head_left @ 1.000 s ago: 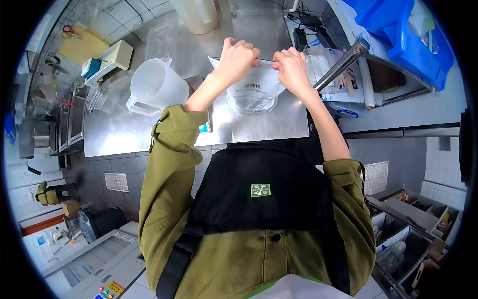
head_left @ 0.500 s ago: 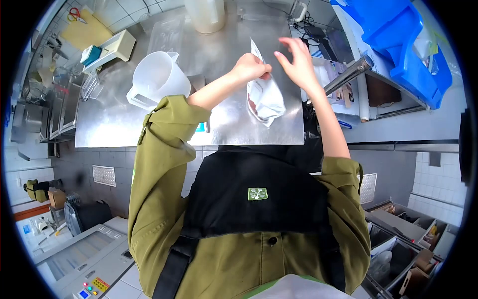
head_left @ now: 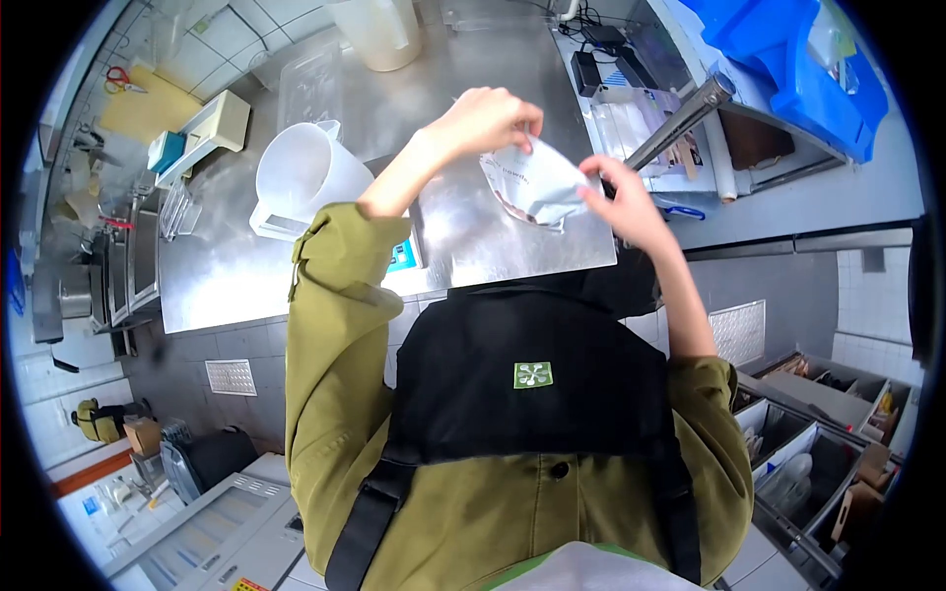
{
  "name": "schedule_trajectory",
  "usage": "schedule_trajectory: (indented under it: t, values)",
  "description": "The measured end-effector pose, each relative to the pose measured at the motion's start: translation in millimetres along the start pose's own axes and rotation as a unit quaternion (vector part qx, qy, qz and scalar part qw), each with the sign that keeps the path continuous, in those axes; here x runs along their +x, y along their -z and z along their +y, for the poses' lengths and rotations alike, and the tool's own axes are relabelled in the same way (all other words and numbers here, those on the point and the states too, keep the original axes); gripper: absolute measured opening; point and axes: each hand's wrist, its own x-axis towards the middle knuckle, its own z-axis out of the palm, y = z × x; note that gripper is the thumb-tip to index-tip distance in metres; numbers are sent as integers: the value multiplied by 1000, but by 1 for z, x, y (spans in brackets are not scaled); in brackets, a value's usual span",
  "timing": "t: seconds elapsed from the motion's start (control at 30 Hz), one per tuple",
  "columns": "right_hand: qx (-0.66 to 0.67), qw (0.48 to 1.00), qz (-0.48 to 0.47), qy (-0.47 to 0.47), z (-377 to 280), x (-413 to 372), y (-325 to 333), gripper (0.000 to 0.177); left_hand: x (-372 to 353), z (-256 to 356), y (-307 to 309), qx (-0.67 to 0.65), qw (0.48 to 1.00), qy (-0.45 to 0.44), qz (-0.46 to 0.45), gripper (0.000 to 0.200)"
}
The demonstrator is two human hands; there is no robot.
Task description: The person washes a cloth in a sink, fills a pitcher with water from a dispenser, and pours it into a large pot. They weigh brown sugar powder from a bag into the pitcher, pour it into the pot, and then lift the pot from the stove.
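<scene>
From here I make out "powder" printed on the crumpled white plastic pouch (head_left: 537,185); its other print is too small for me. I see a pale branching emblem on the rectangular green patch (head_left: 532,375) of the black fabric apron (head_left: 463,394).

Stainless-steel table (head_left: 458,248), top bare and glossy along its near edge; on it a translucent plastic jug (head_left: 307,184), upright, handle toward the near left. Behind this jug, a clear plastic tray (head_left: 311,89); farther back and to its right, a second, cloudier pitcher (head_left: 382,44), upright. Nearer than the jug and right of it, a blue-panelled kitchen scale (head_left: 402,257), partly hidden.
</scene>
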Motion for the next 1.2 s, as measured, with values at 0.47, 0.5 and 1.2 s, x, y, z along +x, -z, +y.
schedule_trajectory:
  t: [0.47,0.5,1.2]
  values:
    - [288,921,256,-59,74,32,-6,21,68,-19,-14,-138,988,32,-54,19]
    - [287,922,256,-52,69,33,-4,21,71,-20,-13,-136,987,39,-79,19]
    - [355,893,270,-66,84,18,5,6,97,16,-29,-98,991,2,-91,21]
